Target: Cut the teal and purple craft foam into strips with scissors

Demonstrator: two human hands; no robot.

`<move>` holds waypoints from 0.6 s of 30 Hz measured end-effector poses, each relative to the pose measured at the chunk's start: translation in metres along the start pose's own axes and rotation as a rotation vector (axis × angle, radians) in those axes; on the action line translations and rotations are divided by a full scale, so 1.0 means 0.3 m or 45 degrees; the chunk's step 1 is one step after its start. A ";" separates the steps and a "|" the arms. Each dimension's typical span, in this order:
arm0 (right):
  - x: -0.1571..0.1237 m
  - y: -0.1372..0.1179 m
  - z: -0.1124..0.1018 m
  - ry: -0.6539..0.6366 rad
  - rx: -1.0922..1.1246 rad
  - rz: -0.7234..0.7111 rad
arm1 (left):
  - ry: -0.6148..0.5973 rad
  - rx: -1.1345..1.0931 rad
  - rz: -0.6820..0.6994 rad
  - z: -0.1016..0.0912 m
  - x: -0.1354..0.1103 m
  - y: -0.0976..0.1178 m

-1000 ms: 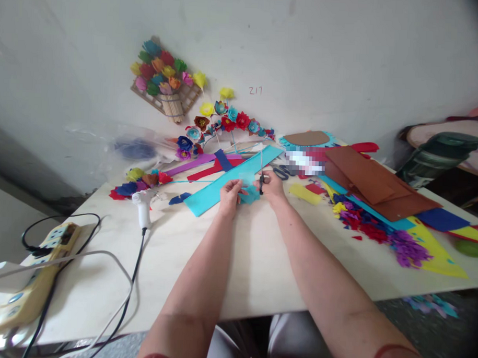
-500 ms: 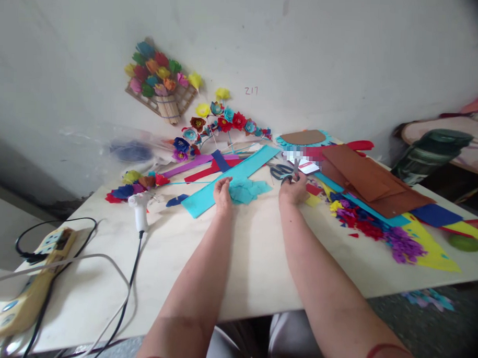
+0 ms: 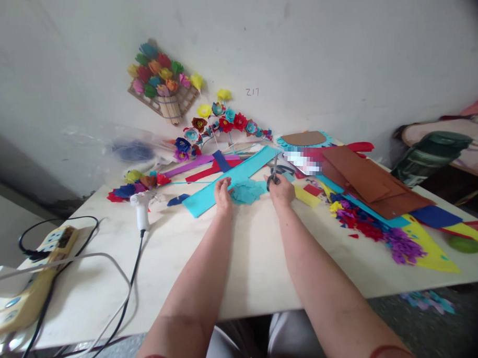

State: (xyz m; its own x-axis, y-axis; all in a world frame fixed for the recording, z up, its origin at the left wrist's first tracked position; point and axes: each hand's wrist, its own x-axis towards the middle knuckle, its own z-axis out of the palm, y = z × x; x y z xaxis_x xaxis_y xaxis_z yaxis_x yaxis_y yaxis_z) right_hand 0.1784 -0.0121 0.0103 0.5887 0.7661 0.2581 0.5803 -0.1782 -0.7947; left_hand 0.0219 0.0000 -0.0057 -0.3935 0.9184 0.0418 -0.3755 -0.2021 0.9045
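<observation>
My right hand (image 3: pixel 282 191) is closed around the black handles of a pair of scissors (image 3: pixel 275 167), whose blades point up toward the back of the table. My left hand (image 3: pixel 223 195) is closed, with its fingers curled at the left edge of a pile of turquoise petal-like pieces (image 3: pixel 248 192); whatever may be between its fingertips is too small to make out. Behind that hand a long turquoise strip (image 3: pixel 201 201) lies slantwise across the table. The pile of turquoise pieces lies between my two hands.
A white glue gun (image 3: pixel 142 212) with a black cord and a power strip (image 3: pixel 50 245) are on the left. Brown sheets (image 3: pixel 364 173), a phone (image 3: pixel 302 163) and colourful scraps (image 3: pixel 366 225) lie on the right. Handmade flowers (image 3: pixel 225 123) line the wall, and a green bottle (image 3: pixel 431 154) stands far right.
My right hand has moved left with the scissors, closer to the turquoise pieces, uncovering a turquoise scrap near the phone. My left hand has barely moved.
</observation>
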 end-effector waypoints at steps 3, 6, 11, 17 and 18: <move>0.001 -0.001 0.009 -0.065 -0.035 -0.023 | 0.079 0.113 -0.013 0.003 0.002 0.001; 0.004 0.001 0.023 -0.133 -0.029 -0.058 | 0.109 0.256 -0.005 0.002 0.003 -0.004; 0.003 0.002 0.043 -0.219 0.062 -0.094 | 0.205 0.721 0.067 -0.013 -0.018 0.020; 0.001 -0.006 0.042 -0.303 0.070 -0.047 | 0.347 1.273 0.027 -0.007 -0.060 0.074; 0.001 -0.006 0.042 -0.308 0.049 -0.052 | 0.341 1.319 0.022 -0.003 -0.064 0.076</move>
State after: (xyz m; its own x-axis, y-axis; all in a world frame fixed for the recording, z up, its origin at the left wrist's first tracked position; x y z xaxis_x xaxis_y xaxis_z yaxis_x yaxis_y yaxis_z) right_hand 0.1704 -0.0037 0.0048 0.4106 0.8984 0.1555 0.5764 -0.1235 -0.8078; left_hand 0.0201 -0.0227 0.0139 -0.6104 0.7883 0.0776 0.4781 0.2885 0.8296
